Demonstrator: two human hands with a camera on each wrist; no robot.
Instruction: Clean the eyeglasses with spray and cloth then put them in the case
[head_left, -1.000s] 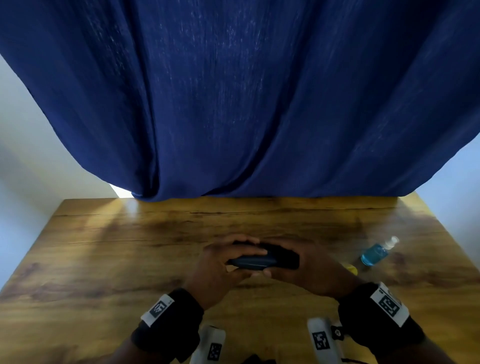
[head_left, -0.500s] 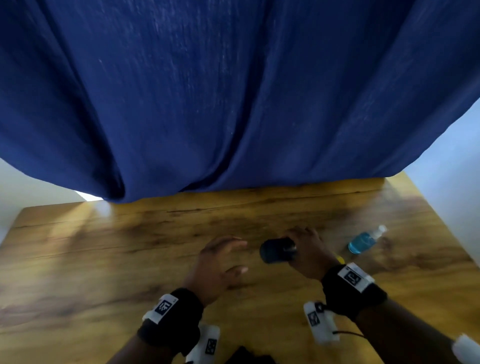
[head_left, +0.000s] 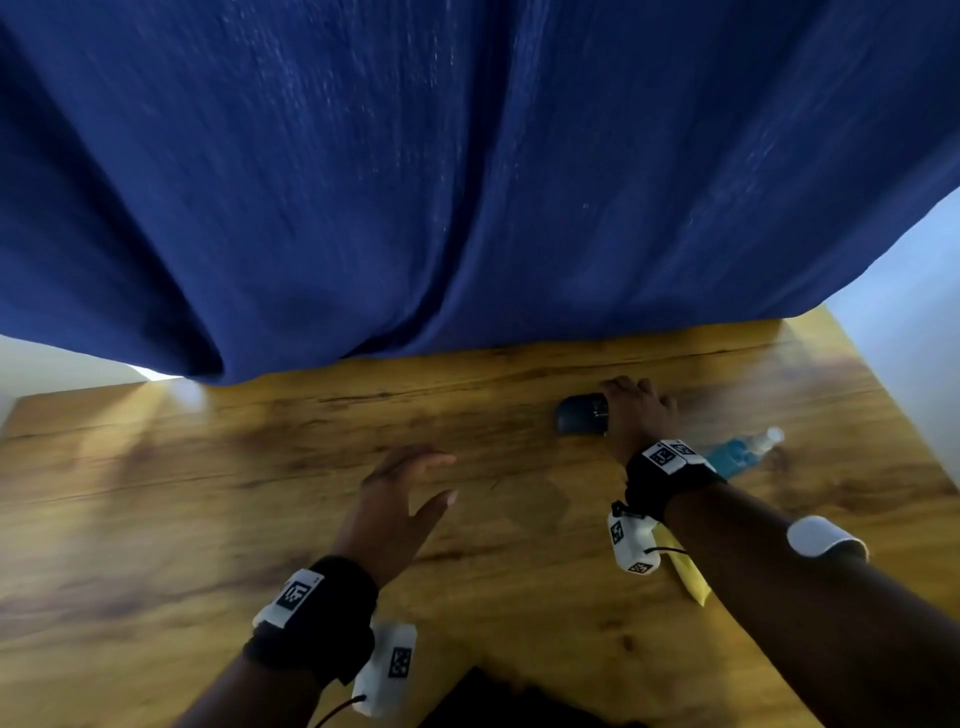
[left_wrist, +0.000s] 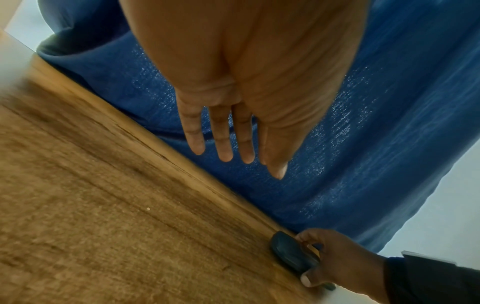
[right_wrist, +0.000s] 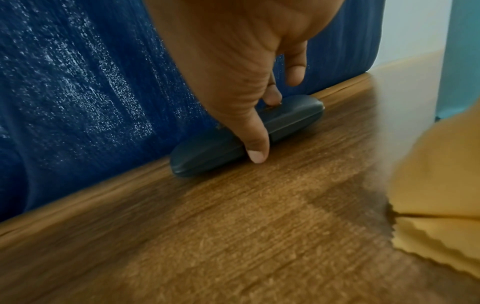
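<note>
I logged the right hand (head_left: 636, 415) with its fingers (right_wrist: 255, 144) and thumb clamped round the dark blue oval hard-shell glasses case (head_left: 581, 414), shut and lying on the wood-grain surface (head_left: 260, 519) near the hanging blue curtain (head_left: 467, 182). Left hand (head_left: 400, 504) hovered, fingers (left_wrist: 223, 139) straight and spread, holding nothing. Blue-liquid spray bottle (head_left: 743, 452) lay beside the right wrist; yellow zigzag-edged cloth (right_wrist: 436, 236) under the forearm.

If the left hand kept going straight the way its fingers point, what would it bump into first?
Probably the blue curtain. The left hand is open above the wooden table, with nothing before its fingers. The glasses case lies off to its right. Depth is hard to judge.
</note>
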